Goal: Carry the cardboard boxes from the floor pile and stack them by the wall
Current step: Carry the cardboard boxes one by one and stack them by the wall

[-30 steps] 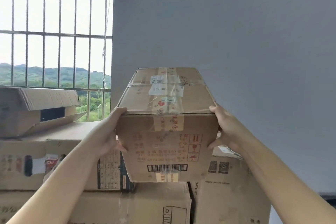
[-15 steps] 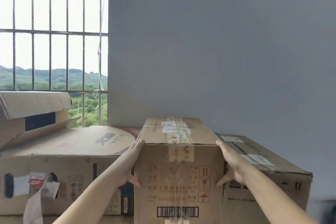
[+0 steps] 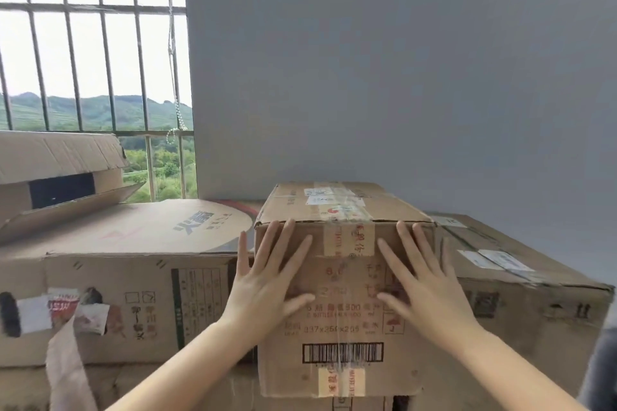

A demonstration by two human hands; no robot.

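Both hands, left [image 3: 267,280] and right [image 3: 425,280], lie flat and open on the box [image 3: 344,277] front, no grip closed. The box sits in the stack between two larger boxes, near the wall [image 3: 400,77]. Push evenly with both palms so it slides back square.

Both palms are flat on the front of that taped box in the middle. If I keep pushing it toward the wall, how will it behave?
The taped box will probably slide as one stiff piece: its edges look square and its flaps are taped shut. It likely won't tip, since the left hand and right hand press mid-face. The glossy tape may be slick under the fingers.
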